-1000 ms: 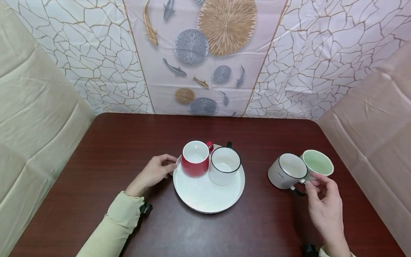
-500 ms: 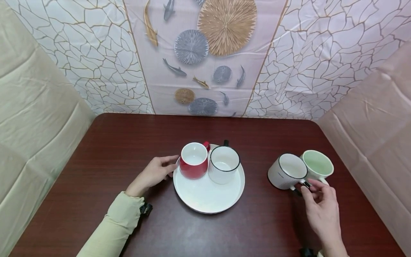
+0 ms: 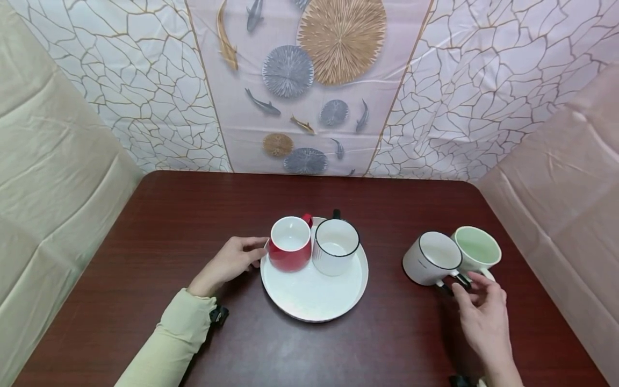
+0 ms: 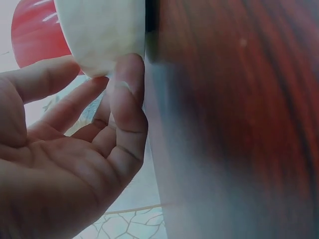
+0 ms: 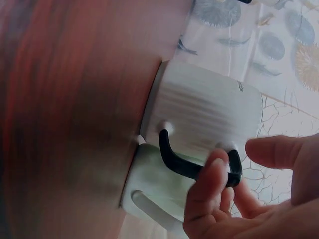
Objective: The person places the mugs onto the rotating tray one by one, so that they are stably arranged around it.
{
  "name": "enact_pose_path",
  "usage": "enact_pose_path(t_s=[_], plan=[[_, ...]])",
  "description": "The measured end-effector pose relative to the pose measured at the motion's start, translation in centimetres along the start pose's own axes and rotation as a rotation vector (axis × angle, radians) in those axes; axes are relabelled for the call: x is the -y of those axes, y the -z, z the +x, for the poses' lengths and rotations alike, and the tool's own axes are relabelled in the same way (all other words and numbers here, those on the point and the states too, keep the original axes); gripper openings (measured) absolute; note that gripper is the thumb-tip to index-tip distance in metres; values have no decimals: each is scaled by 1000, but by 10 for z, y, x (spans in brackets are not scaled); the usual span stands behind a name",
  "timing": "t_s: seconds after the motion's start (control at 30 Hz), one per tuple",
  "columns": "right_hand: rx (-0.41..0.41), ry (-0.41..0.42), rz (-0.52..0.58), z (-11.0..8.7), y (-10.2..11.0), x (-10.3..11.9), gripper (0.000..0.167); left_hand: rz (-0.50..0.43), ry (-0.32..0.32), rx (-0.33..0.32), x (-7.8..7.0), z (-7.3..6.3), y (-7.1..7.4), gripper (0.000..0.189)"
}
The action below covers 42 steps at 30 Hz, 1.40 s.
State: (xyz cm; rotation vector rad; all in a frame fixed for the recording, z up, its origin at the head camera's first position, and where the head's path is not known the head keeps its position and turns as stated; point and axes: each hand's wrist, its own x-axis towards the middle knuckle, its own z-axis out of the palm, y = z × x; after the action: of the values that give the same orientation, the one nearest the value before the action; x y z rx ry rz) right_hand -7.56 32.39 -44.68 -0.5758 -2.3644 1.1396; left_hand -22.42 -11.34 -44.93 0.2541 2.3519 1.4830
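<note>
My left hand holds the left edge of a round white tray; in the left wrist view the thumb lies over its rim and the curled fingers sit against its side. On that tray stand a red mug, white inside, and a black-rimmed white mug, both handles pointing back. To the right, another black-rimmed white mug stands upright on the table. My right hand has its fingers curled at this mug's black handle, the thumb near the handle's upper end.
A pale green mug stands just behind and right of the right-hand white mug, overlapping it in the head view. The dark red-brown table reaches back to a patterned cloth. Beige cloth hangs on both sides.
The tray has turned counter-clockwise, carrying the red mug left and nearer, the white one left and slightly back. My right hand has moved slightly left and nearer, along the black handle.
</note>
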Motion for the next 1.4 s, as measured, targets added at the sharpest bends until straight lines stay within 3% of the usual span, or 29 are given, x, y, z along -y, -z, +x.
enact_pose_path(t_s=[0.43,0.73,1.17,1.4], plan=[[170,-47,8,5,5,-4,44,-37,-40,4,-2,-1,0,31],[245,1,89,9,5,-8,43,-26,-34,9,-3,-1,0,29],[246,29,2,9,1,-6,37,-12,-44,-3,-1,0,1,36],[219,-8,10,7,0,-5,38,-2,-33,0,0,-1,2,37]])
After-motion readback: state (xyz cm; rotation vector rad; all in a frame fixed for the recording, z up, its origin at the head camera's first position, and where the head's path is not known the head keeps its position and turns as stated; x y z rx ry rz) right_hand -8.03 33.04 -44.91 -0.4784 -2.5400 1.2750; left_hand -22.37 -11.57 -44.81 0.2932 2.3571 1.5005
